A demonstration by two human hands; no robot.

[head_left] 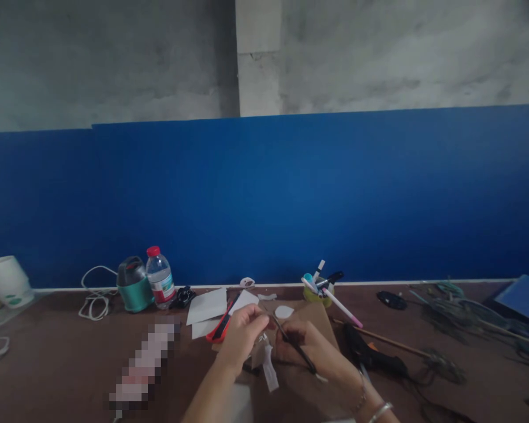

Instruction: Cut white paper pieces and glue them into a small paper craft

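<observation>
1. At the near edge, a pale sheet point(241, 404) is partly covered by the left forearm; a bangle point(380, 411) is worn at the right wrist.
2. Over the middle of the desk point(62, 364), a slim dark stick point(296, 345) is held aslant, its lower end toward the right forearm; it is clasped by the right hand point(306, 343), whose fingers are curled around it.
3. The left hand point(247, 332) is held just beside, with thumb and forefinger brought close near the stick's upper end; whether anything is pinched there cannot be told.
4. Below the left fingertips a crumpled white strip point(270, 369) hangs or lies; how it is attached cannot be made out.
5. For steady handling, the stick is probably best supported near its upper end, with light pressure; both wrists would be well rested on the desk, and the loose strip should be guided clear of the fingers so that it is not caught or creased.
6. Beyond, a brown sheet point(325, 320) is spread, with a white disc point(284, 312) on it; to the left a red-and-black cutter point(220, 329) lies by white papers point(207, 306), while what looks like a black glue gun point(374, 356) is placed beside the right wrist; both are best given a wide berth by the forearms.
7. Farther off, a pen holder point(325, 295) and a bottle point(161, 285) are set before a blue partition point(291, 194).
</observation>
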